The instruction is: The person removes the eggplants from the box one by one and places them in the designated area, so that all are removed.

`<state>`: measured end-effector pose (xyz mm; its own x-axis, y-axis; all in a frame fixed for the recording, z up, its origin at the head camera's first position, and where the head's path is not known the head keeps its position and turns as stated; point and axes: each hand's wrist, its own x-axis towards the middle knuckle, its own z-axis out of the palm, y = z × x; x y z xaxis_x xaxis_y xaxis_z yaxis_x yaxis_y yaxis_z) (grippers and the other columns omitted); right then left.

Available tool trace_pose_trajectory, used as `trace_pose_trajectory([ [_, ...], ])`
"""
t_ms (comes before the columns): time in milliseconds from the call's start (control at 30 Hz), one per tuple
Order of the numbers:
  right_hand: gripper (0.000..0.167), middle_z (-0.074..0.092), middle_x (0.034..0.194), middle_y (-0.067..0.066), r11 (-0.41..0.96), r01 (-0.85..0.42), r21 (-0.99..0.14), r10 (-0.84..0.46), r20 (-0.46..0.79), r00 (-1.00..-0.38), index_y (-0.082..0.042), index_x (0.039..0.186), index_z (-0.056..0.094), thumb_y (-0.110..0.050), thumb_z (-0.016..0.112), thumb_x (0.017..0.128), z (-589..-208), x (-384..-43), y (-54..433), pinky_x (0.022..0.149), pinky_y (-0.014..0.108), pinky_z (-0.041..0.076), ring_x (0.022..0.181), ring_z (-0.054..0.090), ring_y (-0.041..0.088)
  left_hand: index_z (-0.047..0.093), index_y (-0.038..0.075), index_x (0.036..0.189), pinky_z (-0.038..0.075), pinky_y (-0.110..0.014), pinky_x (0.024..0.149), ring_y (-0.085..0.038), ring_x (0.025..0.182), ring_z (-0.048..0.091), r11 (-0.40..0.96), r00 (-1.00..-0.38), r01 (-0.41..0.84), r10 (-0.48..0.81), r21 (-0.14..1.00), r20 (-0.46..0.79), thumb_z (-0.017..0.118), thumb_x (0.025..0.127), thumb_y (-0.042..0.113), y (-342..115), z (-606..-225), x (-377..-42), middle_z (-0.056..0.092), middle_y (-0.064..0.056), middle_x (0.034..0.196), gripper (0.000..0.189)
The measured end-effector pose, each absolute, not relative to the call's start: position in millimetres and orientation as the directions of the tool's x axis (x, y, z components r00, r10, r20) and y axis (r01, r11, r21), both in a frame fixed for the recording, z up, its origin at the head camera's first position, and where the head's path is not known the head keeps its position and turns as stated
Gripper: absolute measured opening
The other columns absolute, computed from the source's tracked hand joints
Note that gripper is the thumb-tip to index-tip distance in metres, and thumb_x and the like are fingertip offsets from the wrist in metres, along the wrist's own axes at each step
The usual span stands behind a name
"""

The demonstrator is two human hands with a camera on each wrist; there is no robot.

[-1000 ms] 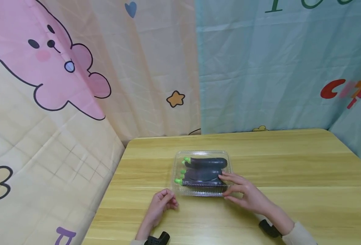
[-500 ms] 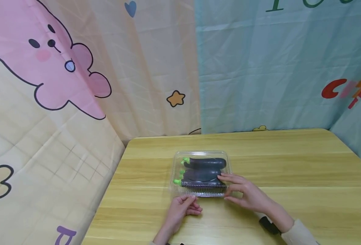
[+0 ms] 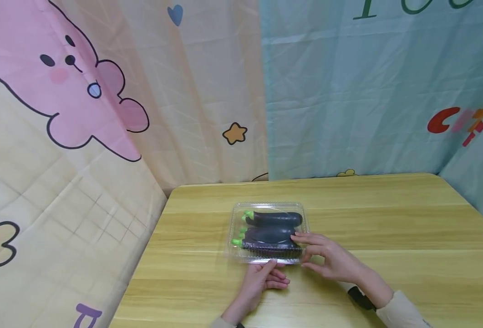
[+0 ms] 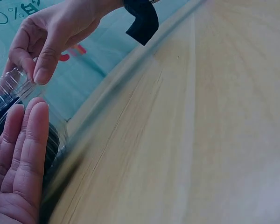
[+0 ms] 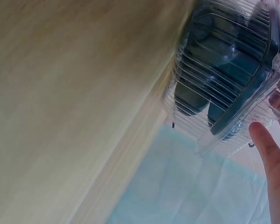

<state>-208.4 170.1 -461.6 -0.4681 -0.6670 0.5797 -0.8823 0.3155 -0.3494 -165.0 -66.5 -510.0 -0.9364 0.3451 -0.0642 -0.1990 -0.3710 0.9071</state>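
A clear plastic clamshell box [image 3: 235,255] sits on the table with its lid down. Several dark eggplants [image 3: 272,233] with green stems lie inside. At the box's right front corner, my right hand [image 3: 333,259] holds the rim, thumb low and fingers bent over the side. My left hand [image 3: 259,287] is at the middle of the front edge. Its thumb tip meets the rim. In the left wrist view the left fingers [image 4: 30,149] are nearly straight beside the box. The right wrist view shows the box's ribbed side [image 5: 224,70] close up, with part of the right hand.
The wooden table [image 3: 388,218] extends around the box. Behind it hangs a printed curtain [image 3: 204,91] in beige and blue, and another cloth [image 3: 102,205] borders the left side.
My left hand has moved right along the box's front edge, from near its left corner to the middle. My right hand stays at the right corner. The box has barely shifted.
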Motion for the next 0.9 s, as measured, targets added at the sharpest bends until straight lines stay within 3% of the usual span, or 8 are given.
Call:
trace_pose_trajectory([
  [267,0.026,0.057,0.130,0.008,0.312,-0.864,-0.396,-0.659,0.565,-0.497,-0.026,0.078,0.063,-0.007,0.079,0.070,-462.5,-210.0,169.9,0.107,0.025,0.025,0.118,0.052,0.032,0.048,-0.028,0.105,0.056,-0.033,0.069,-0.018,0.071,0.069,-0.379,-0.917,-0.219,0.394,0.899,-0.057,0.052,0.097,0.016,-57.1,-512.7,-168.4,0.069,-0.009,0.077,0.045],
  [367,0.026,0.057,0.130,0.009,0.312,-0.865,-0.392,-0.651,0.574,-0.496,-0.025,0.078,0.063,-0.006,0.078,0.070,-463.1,-210.2,169.0,0.107,0.029,0.028,0.117,0.053,0.032,0.046,-0.029,0.104,0.056,-0.031,0.069,-0.016,0.071,0.068,-0.374,-0.914,-0.219,0.401,0.901,-0.056,0.052,0.097,0.016,-56.7,-513.2,-170.0,0.069,-0.007,0.077,0.046],
  [533,0.021,0.056,0.130,0.013,0.333,-0.889,-0.315,-0.652,0.604,-0.458,-0.020,0.078,0.060,-0.004,0.073,0.072,-464.3,-207.1,165.1,0.104,0.037,0.034,0.118,0.053,0.032,0.045,-0.031,0.103,0.056,-0.029,0.068,-0.014,0.071,0.068,-0.371,-0.912,-0.208,0.407,0.905,-0.043,0.053,0.097,0.016,-57.8,-512.6,-170.5,0.069,-0.005,0.077,0.048],
  [767,0.012,0.053,0.133,0.017,0.398,-0.895,-0.201,-0.651,0.626,-0.430,-0.016,0.080,0.057,-0.018,0.063,0.090,-467.6,-202.1,161.0,0.106,0.032,0.030,0.121,0.050,0.033,0.050,-0.028,0.101,0.056,-0.029,0.067,-0.015,0.069,0.068,-0.362,-0.916,-0.197,0.398,0.911,-0.040,0.054,0.097,0.018,-58.4,-511.6,-169.4,0.068,-0.007,0.077,0.047],
  [900,0.010,0.052,0.134,0.016,0.437,-0.883,-0.175,-0.650,0.617,-0.444,-0.017,0.082,0.054,-0.018,0.061,0.090,-468.0,-200.4,160.5,0.107,0.030,0.028,0.122,0.048,0.032,0.049,-0.029,0.101,0.056,-0.029,0.066,-0.015,0.068,0.068,-0.359,-0.921,-0.188,0.387,0.914,-0.038,0.054,0.097,0.019,-57.6,-511.5,-169.3,0.068,-0.009,0.077,0.048],
])
